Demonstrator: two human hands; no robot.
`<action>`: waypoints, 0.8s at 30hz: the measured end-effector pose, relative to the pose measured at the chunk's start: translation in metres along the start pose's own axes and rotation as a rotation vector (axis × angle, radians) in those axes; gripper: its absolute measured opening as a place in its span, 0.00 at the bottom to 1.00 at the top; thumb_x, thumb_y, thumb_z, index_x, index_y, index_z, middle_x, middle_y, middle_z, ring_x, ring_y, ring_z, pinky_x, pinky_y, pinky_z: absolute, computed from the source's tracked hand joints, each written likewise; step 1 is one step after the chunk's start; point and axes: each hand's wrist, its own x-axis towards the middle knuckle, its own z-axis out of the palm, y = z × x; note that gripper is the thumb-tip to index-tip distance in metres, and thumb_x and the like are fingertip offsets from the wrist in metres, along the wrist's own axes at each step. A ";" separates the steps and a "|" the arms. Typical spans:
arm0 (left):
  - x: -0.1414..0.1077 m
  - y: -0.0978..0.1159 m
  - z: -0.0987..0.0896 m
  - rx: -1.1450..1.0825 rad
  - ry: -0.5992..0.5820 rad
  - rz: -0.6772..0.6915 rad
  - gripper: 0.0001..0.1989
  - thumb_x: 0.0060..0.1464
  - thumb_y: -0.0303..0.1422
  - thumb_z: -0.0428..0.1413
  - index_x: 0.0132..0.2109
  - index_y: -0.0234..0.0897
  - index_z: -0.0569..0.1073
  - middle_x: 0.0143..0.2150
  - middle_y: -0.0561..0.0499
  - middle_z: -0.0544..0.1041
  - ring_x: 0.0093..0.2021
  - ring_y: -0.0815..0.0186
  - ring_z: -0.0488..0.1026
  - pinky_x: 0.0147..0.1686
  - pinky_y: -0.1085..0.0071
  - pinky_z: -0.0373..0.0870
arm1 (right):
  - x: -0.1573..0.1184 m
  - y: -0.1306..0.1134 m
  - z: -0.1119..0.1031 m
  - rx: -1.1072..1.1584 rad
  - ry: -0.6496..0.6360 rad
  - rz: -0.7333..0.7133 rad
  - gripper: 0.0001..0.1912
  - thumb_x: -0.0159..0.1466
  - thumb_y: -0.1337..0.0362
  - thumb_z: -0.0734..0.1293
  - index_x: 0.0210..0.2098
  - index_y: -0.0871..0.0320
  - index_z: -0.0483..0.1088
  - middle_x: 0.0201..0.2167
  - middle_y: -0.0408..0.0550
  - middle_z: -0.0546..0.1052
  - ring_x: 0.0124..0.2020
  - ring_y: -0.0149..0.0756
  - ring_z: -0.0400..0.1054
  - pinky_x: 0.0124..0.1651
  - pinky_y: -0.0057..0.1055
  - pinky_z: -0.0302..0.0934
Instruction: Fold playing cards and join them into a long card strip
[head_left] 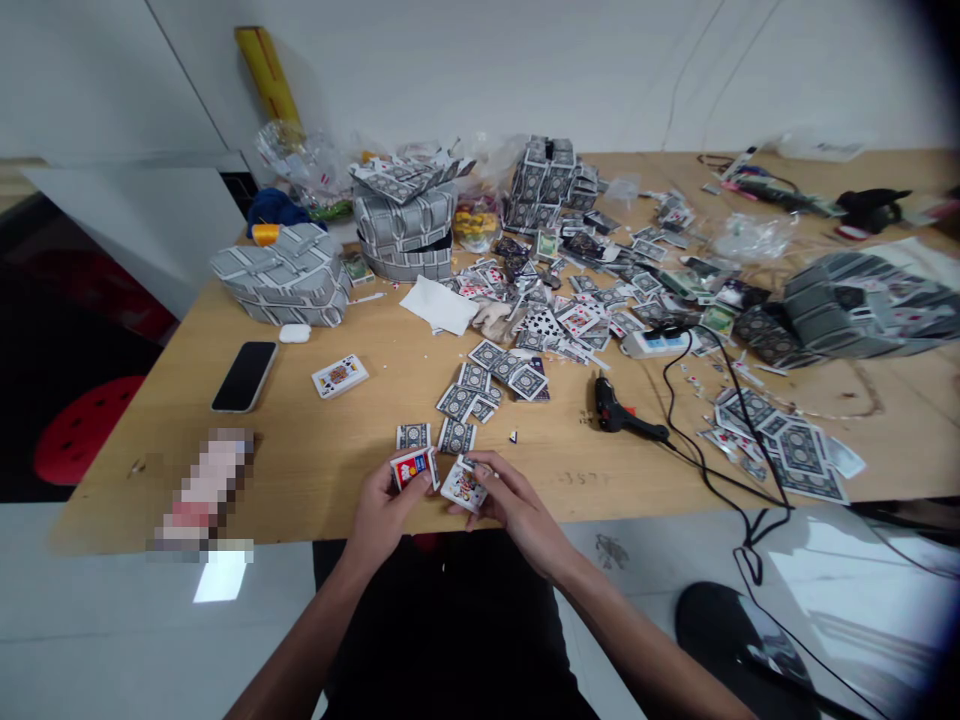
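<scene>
Near the table's front edge, my left hand [384, 510] is closed on a folded card [410, 468] with a red and blue face. Beside it, my right hand [517, 505] pinches a white-edged playing card [463, 486] with a colourful figure; whether it is one card or several I cannot tell. The two hands are close together but apart. Just beyond them lie two patterned card pieces, one on the left [413, 436] and one on the right [457, 436]. Further back are joined patterned cards [480, 378]. A neat card stack [340, 376] rests to the left.
A black glue gun [626, 412] with cables lies right of centre, near a white power strip [656, 343]. Loose cards [577, 318] cover the middle back. Woven card baskets [405, 225] stand behind. On the left are a phone [244, 377] and a white case [295, 333].
</scene>
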 end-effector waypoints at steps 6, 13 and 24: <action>0.000 -0.001 0.000 -0.073 0.000 -0.007 0.15 0.58 0.41 0.66 0.46 0.35 0.85 0.43 0.46 0.86 0.45 0.56 0.82 0.52 0.62 0.76 | -0.004 -0.006 0.005 -0.091 -0.050 -0.036 0.23 0.68 0.41 0.71 0.51 0.50 0.73 0.34 0.45 0.81 0.35 0.44 0.79 0.32 0.36 0.69; -0.002 -0.001 0.000 -0.098 0.003 -0.044 0.18 0.57 0.43 0.67 0.47 0.33 0.85 0.35 0.48 0.85 0.35 0.62 0.80 0.41 0.66 0.77 | -0.002 -0.005 0.005 -0.124 -0.020 -0.032 0.25 0.67 0.40 0.71 0.51 0.51 0.73 0.34 0.46 0.81 0.34 0.44 0.79 0.30 0.35 0.69; -0.009 0.002 0.002 0.151 0.068 0.055 0.13 0.57 0.41 0.67 0.44 0.36 0.85 0.39 0.48 0.87 0.38 0.58 0.83 0.41 0.66 0.78 | -0.003 -0.006 0.008 -0.135 -0.051 -0.042 0.25 0.67 0.40 0.72 0.53 0.50 0.77 0.32 0.46 0.80 0.34 0.43 0.77 0.32 0.36 0.70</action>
